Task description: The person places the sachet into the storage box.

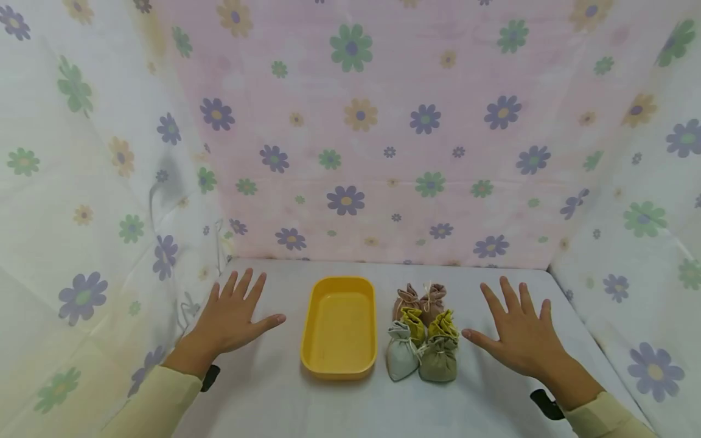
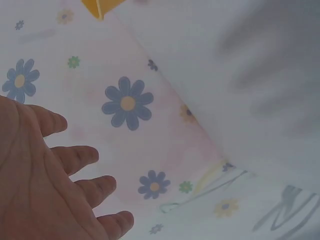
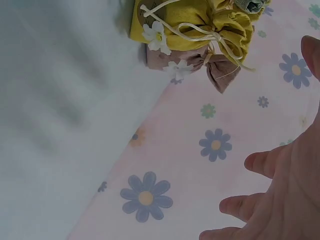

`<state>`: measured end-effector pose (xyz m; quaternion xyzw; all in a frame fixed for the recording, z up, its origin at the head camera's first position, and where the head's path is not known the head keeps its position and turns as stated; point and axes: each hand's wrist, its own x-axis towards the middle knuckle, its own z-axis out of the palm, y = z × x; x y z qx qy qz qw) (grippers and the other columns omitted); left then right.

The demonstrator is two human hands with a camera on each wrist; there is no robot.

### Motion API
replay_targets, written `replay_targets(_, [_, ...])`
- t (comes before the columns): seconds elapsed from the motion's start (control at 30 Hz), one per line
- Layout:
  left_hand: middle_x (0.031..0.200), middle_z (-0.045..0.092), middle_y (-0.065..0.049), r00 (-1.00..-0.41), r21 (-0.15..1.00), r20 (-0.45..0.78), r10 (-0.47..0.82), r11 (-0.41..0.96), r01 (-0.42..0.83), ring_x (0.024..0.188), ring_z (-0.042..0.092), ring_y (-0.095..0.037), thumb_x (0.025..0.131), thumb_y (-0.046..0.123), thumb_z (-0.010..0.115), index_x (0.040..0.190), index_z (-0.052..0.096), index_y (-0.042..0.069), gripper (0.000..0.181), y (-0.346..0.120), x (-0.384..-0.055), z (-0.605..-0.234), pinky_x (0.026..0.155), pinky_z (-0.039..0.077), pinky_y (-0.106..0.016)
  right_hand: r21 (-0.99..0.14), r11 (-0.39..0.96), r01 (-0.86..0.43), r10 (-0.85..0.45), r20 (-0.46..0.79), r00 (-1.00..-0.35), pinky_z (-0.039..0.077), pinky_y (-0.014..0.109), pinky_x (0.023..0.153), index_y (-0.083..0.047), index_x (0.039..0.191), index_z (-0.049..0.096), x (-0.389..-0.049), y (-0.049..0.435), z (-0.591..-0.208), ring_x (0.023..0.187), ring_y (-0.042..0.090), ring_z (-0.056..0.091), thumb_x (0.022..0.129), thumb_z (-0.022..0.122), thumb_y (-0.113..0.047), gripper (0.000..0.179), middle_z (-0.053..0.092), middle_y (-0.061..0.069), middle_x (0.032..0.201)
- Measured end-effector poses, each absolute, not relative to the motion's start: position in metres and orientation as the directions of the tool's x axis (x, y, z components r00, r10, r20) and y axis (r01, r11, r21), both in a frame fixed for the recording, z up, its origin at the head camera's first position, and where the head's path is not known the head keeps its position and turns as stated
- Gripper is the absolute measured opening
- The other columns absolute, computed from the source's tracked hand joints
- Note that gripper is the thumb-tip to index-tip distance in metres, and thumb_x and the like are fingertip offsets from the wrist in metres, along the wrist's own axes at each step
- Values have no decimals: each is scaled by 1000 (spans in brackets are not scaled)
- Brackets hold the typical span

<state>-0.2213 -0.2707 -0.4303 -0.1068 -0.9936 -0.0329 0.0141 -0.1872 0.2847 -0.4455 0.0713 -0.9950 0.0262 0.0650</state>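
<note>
My left hand (image 1: 231,317) hovers left of a yellow plastic tray (image 1: 338,368), fingers spread and holding nothing. On the other side, my right hand (image 1: 520,334) is spread too, its thumb pointing at a cluster of small drawstring pouches. The cluster has two brown pouches at the back, two mustard ones such as the mustard pouch (image 1: 442,326) in the middle, and a pale grey pouch (image 1: 401,356) beside an olive-green pouch (image 1: 438,362) at the front. In the right wrist view, white flowers and cords decorate a mustard pouch (image 3: 195,25) and a brown pouch (image 3: 177,59).
A white table (image 1: 263,398) carries the tray and pouches. Flower-printed cloth (image 1: 383,134) hangs behind it and along both sides. Thin ties (image 1: 188,307) dangle from the cloth at the left edge. Dark straps (image 1: 546,404) sit at the wrists.
</note>
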Motion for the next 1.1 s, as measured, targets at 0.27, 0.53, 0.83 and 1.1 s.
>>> replay_targets(0.27, [172,15,-21,-973,82,50,223,970,227,156,13,-51,87,92,34,166,20,11,114,-265,-225,-443,121,7,-76,-70,981,-183,-172,140,-975,3,91,106,-16,165,27,-188,275,-443,150,62,15,86,49,-87,108,15,26,171])
replay_targets(0.53, [172,17,-20,-968,107,59,243,963,248,156,17,-48,88,91,34,166,21,12,112,-256,-230,-458,121,12,-75,-73,975,-212,-197,171,-965,9,88,108,-19,164,30,-192,266,-451,151,57,21,87,50,-85,103,21,23,170])
replay_targets(0.83, [171,22,-18,-962,153,73,264,950,272,156,22,-46,90,89,34,166,24,12,109,-243,-233,-466,122,16,-74,-111,961,-252,-227,200,-953,14,86,111,-17,162,33,-193,252,-450,151,52,27,89,54,-80,98,27,20,168])
replay_targets(1.1, [171,24,-16,-962,174,50,270,946,274,156,24,-45,89,89,33,166,24,13,108,-233,-236,-482,123,18,-72,-127,954,-273,-246,195,-949,16,84,112,-18,160,38,-192,239,-455,149,49,33,89,52,-82,98,32,18,166])
